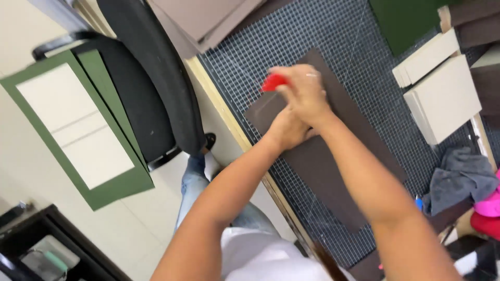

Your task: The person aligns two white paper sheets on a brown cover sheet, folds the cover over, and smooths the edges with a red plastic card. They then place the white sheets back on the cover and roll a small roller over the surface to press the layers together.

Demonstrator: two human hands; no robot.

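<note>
We see grid mat [354, 47] on bench, brown sheet [333, 166] flat across it. Our right hand [304, 93] closed round red tool [273, 81], over sheet. Our left hand [285, 129] pressed against sheet, grip unclear.

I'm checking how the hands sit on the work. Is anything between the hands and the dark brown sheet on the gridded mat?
Nothing visible. The right hand holds a red tool on the dark brown sheet, the left hand presses beside it. Exact contact under the hands is hidden and blurred.
</note>
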